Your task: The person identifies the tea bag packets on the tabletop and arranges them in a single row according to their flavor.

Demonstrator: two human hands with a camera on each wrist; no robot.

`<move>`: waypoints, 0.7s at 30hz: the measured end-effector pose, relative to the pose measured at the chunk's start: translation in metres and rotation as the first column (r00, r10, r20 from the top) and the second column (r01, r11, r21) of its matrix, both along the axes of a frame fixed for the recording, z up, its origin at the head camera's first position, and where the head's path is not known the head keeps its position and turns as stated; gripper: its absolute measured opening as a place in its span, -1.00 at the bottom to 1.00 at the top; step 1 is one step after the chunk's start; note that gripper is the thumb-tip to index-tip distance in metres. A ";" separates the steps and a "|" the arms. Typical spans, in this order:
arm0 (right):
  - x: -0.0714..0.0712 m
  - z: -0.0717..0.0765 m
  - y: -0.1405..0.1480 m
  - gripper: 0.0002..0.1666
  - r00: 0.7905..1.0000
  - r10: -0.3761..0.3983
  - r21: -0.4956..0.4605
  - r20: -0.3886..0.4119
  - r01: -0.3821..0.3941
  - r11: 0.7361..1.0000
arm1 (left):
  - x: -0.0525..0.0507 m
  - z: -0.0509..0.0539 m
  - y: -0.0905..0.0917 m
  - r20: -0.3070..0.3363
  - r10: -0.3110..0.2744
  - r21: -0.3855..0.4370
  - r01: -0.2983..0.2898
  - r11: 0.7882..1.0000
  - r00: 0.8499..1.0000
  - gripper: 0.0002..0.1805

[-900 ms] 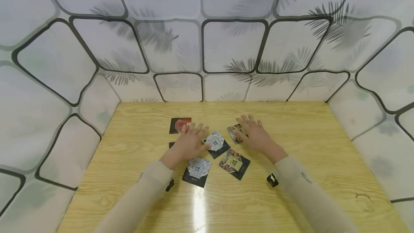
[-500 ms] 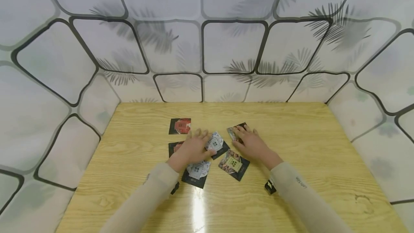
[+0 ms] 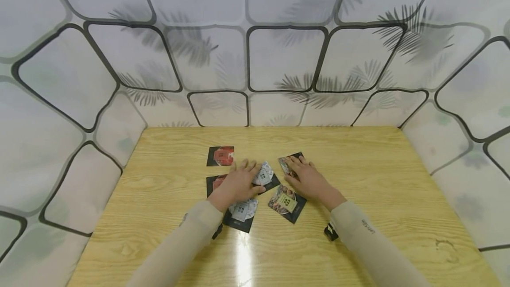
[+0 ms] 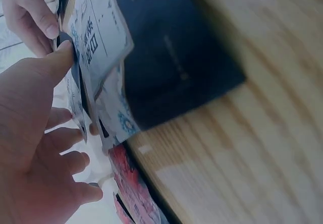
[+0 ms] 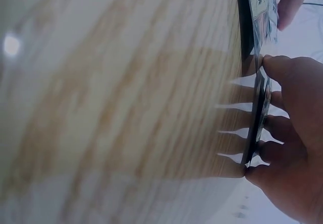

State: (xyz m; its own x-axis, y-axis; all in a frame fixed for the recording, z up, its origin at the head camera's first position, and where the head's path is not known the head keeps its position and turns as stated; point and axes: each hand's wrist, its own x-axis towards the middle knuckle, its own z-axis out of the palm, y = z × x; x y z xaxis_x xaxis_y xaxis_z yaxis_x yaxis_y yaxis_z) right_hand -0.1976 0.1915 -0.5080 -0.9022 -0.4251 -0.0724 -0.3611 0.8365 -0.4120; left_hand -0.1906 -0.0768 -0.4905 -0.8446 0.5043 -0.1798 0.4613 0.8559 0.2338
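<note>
Flat dark packets with printed fronts lie on the table. My left hand has its fingers spread at a blue-and-white packet, with the thumb near its lower edge. Its forearm side covers part of a second blue-and-white packet and of a red-printed packet. My right hand rests its fingers on a brown-patterned packet, largely covering it. In the right wrist view, the fingertips and thumb of the right hand touch down at the packet's edge. Below it lies another brown-patterned packet with a yellowish label.
A red-printed packet lies at the back left of the group, apart from both hands. Patterned cloth walls surround the wooden table at the back and sides. Black wrist straps show beneath both sleeves.
Both hands have come down and slightly toward the body onto the packets. The left has shifted a little right, uncovering more of the lower red packet. Over the last half second they stay nearly still.
</note>
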 end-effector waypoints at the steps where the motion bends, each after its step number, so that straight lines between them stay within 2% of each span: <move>1: 0.000 0.000 0.000 -0.20 1.000 -0.001 -0.001 0.001 0.001 1.000 | -0.001 0.000 -0.001 0.003 0.004 0.003 -0.004 1.000 1.000 -0.10; 5: 0.000 0.001 -0.001 -0.20 1.000 -0.004 -0.002 0.010 0.004 1.000 | -0.004 0.002 -0.004 -0.017 0.000 -0.017 0.000 1.000 1.000 -0.11; 8: 0.000 0.001 0.000 -0.20 1.000 0.000 -0.008 0.017 0.000 1.000 | -0.007 0.003 -0.007 -0.056 -0.012 -0.033 0.010 0.999 0.998 -0.13; 12: -0.001 0.001 0.000 -0.19 1.000 0.004 -0.008 0.025 -0.004 1.000 | -0.012 0.002 -0.011 -0.079 -0.015 -0.008 0.015 1.000 0.997 -0.21; 16: -0.001 0.001 0.000 -0.20 1.000 0.001 -0.005 0.025 -0.001 1.000 | -0.016 0.000 -0.015 -0.033 -0.010 0.052 0.012 0.999 0.999 -0.28; 21: 0.000 0.003 0.001 -0.20 0.999 -0.001 -0.009 0.038 0.002 1.000 | -0.022 0.000 -0.017 0.026 0.010 0.079 -0.012 0.997 1.000 -0.29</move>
